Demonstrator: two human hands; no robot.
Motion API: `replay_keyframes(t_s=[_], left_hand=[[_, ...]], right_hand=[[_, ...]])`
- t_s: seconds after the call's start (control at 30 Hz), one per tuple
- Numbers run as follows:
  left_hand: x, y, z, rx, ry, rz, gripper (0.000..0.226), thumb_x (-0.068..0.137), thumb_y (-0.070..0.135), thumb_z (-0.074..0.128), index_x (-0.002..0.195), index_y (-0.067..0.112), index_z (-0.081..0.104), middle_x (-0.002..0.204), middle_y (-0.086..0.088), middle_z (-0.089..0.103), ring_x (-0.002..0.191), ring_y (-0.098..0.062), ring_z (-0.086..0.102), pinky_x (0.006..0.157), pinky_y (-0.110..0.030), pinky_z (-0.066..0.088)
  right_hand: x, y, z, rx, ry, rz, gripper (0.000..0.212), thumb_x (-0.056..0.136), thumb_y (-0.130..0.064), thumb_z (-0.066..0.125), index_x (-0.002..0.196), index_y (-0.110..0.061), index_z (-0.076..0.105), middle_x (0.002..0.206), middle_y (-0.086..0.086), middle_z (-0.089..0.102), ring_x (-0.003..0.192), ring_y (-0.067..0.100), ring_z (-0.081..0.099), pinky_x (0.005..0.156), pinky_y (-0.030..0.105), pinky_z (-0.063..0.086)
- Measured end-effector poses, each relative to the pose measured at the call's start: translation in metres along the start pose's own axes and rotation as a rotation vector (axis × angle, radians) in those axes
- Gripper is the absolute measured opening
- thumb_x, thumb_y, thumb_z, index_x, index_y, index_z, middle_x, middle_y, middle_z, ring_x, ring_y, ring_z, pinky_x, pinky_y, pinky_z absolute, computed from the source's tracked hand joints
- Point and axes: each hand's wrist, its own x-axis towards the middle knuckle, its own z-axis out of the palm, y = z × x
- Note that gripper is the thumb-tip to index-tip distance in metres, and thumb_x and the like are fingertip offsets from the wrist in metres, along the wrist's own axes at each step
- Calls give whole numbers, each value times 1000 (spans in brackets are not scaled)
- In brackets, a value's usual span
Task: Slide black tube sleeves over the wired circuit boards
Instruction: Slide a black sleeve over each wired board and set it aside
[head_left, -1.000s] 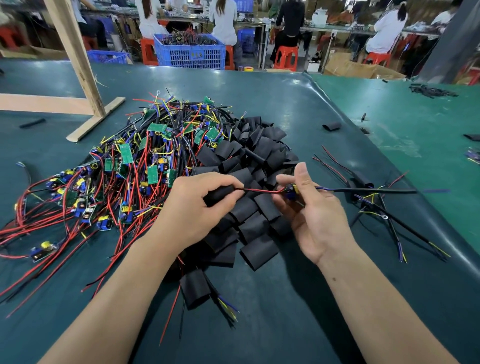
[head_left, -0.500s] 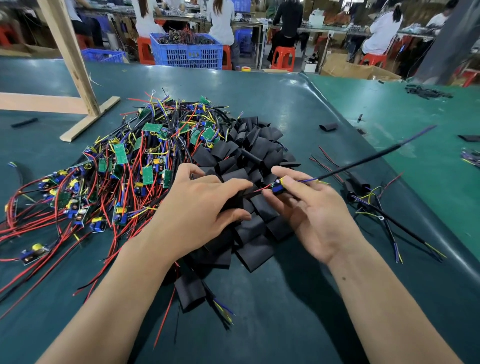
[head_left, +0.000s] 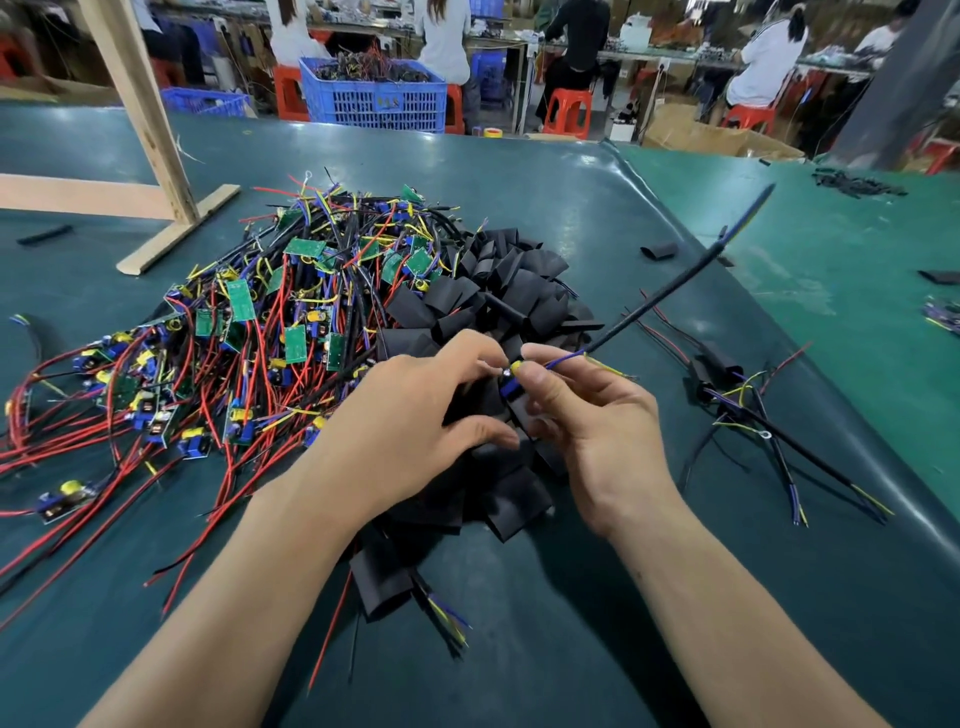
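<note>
Hands meet over a half-sleeved board

Fingers of the right hand pinch a small wired circuit board, of which only a blue and yellow end shows. The left hand curls round the black tube sleeve covering the rest of the board; its fingertips meet the right hand's. A black cable with blue and yellow leads rises from the board up and to the right, clear of the table. Beneath the hands lies a heap of flat black sleeves. Left of that sprawls a tangle of green boards with red, black and yellow wires. To the right, on the dark green table, rest several finished sleeved boards.
</note>
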Motion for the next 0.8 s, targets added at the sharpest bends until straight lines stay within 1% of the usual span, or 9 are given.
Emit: replay_keyframes(t_s=[0.07,0.13,0.2,0.27,0.33,0.47,0.57,0.67,0.8], left_hand=[[0,0,1,-10,23,-16,50,75,39,80,113,20,54,113,6,72,84,5,59,72,-6,42],[1,-2,1,-5,31,-44,49,73,37,81,111,20,55,114,0,72,73,17,55,68,-1,36],[0,-4,0,-46,27,-81,50,70,43,80,111,24,56,112,1,72,83,10,60,78,-3,40],[0,-6,-1,-103,42,-105,50,66,45,81,107,29,58,103,14,70,98,1,62,91,-23,47],[1,-4,0,-133,87,-93,48,64,42,86,101,32,57,91,21,66,90,-1,61,85,-28,48],[1,-4,0,-172,148,-64,53,66,37,88,106,28,55,90,27,67,90,0,64,86,-22,47],[-1,-5,2,-191,137,-34,43,73,33,84,105,21,58,95,17,72,94,6,64,83,-11,46],[-1,-6,2,-245,148,-53,36,76,28,82,102,16,61,95,15,73,93,9,65,84,-18,51],[-1,-3,4,-295,200,-57,43,69,39,81,99,14,63,94,17,73,93,9,66,85,-14,49]], right_hand=[[0,2,0,24,-21,8,18,69,-14,77,87,-16,77,71,1,71,55,10,60,53,19,50],[0,2,-1,95,-83,62,19,71,-8,74,89,-14,78,76,5,73,62,14,66,61,19,54],[2,-1,-5,123,-148,99,22,76,0,68,93,-11,76,84,9,75,71,19,71,67,21,57],[3,-5,-7,114,-181,88,22,73,-1,69,93,-7,74,84,10,75,71,20,72,67,22,57],[3,-6,-8,98,-203,62,23,69,-6,72,91,-7,74,82,8,75,69,18,71,66,23,56],[3,-4,-9,-25,-224,3,26,67,-11,75,92,-6,72,82,5,73,72,16,68,66,23,55],[3,0,-9,-38,-242,-10,22,67,-10,75,89,-8,74,80,6,72,71,17,68,69,26,57],[4,-1,-9,10,-260,14,19,70,-12,73,88,-12,78,83,8,74,75,21,70,78,31,59],[3,-5,-8,103,-258,18,18,74,-8,68,88,-9,80,82,8,75,71,18,71,67,24,57]])
